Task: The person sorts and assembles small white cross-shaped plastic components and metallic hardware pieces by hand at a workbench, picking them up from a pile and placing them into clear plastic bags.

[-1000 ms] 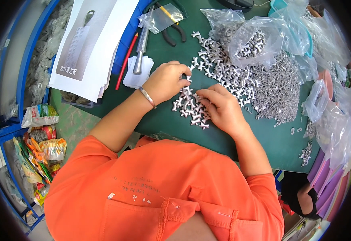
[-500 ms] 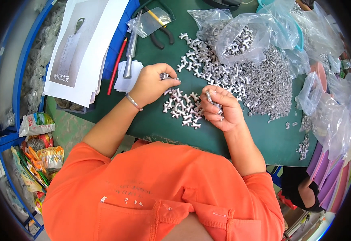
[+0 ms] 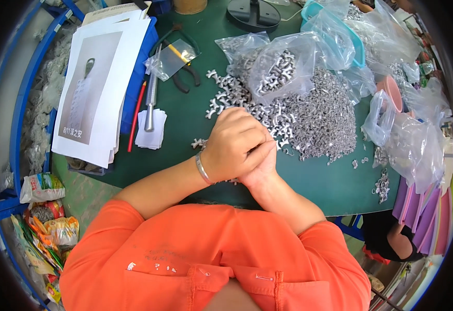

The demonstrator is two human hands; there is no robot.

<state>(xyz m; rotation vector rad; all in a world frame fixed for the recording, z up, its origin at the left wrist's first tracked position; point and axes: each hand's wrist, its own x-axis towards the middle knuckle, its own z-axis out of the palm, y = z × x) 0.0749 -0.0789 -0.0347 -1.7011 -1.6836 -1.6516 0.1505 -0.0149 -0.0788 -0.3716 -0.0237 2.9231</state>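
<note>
Right now, the 2 hands meet above the green table [image 3: 182,116], close to its near edge. The left hand [image 3: 235,141] lies over the right hand [image 3: 262,165], its fingers bent and close together; whether they pinch anything cannot be told. The right hand's fingers are mostly covered, so I cannot tell if they are spread, pressed together or holding something. A metal bracelet [image 3: 203,169] circles the left wrist.

Silver bone-shaped pieces [image 3: 280,120] lie spread on the table just beyond the hands, with a few [image 3: 199,143] left of the left hand and a little silver showing beneath it. Right of the main spread, and touching it, is a heap of small metal links [image 3: 327,116]. A clear plastic bag [image 3: 268,70] with more bone-shaped pieces rests at the far side of both.

To the left, white paper slips [image 3: 149,136] lie under the lower end of a metal rod [image 3: 150,106], beside a red pencil [image 3: 137,117]. Pliers [image 3: 180,83] sit farther back, partly under a small clear bag [image 3: 170,60].
</note>
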